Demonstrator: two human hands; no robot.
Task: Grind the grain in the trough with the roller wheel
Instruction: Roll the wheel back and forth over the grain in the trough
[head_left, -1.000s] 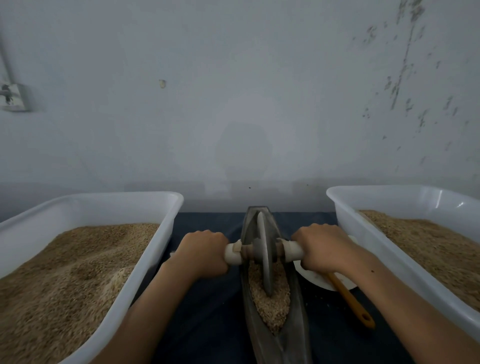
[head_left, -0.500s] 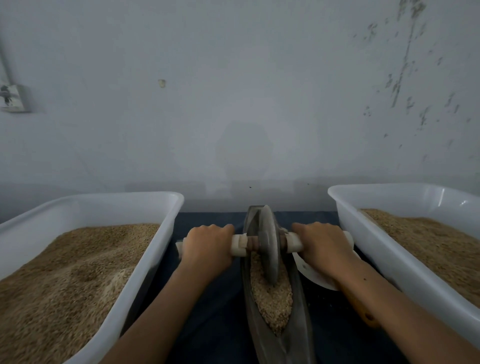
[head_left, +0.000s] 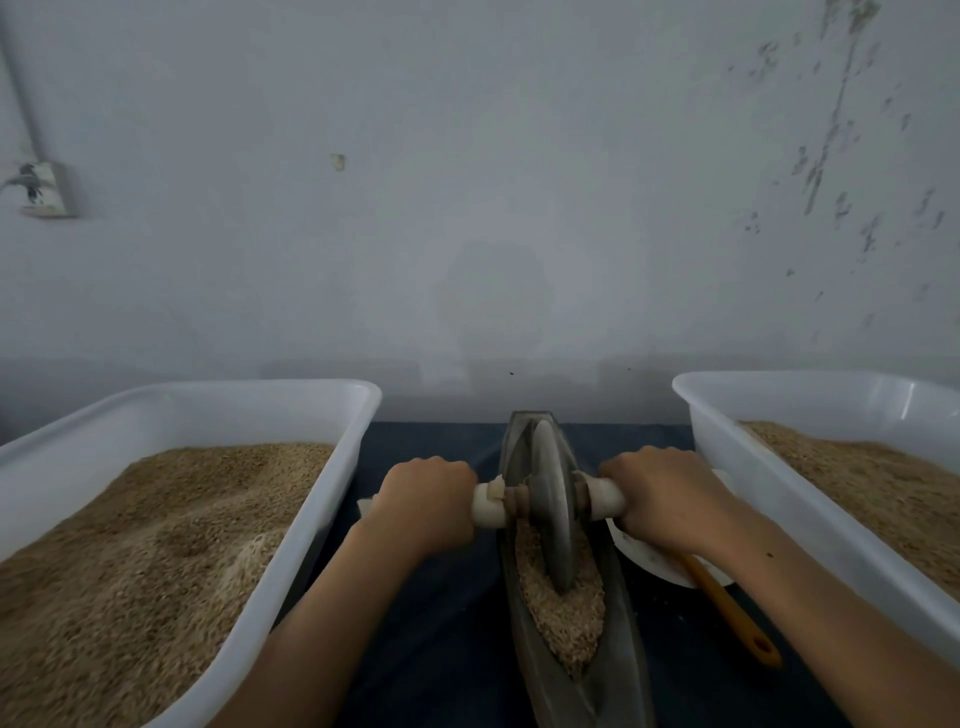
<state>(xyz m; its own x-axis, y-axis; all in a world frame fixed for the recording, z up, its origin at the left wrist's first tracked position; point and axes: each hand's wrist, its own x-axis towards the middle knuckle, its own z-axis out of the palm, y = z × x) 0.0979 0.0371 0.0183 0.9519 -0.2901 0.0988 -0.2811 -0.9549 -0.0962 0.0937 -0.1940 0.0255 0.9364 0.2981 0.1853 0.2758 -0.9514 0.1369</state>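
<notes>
Left tub (head_left: 332, 410): I see a white plastic tub at my far left, filled with brown grain heaped toward its near side.
Left hand (head_left: 426, 501): my fingers are curled tight round the left white handle (head_left: 488, 506) of the axle; the knuckles face up.
Trough (head_left: 618, 670): a long, narrow, dark metal trough, shaped like a boat, lies on the dark cloth (head_left: 431, 623) between my two forearms and points to the wall.
Grain (head_left: 566, 618): crushed pale grain lies inside the trough, mostly in its middle part and toward me.
Roller wheel (head_left: 553, 504): the grey metal disc stands upright in the trough, its lower edge sunk in the grain, near the far half of the trough.
Right hand (head_left: 667, 499): my fingers wrap fully round the right white handle (head_left: 605, 501).
Plate (head_left: 649, 561): a white plate lies just right of the trough, partly hidden under my right wrist.
Orange handle (head_left: 732, 613): it reaches from the plate toward me; its head I cannot see.
Right tub (head_left: 727, 410): a second white tub with grain.
</notes>
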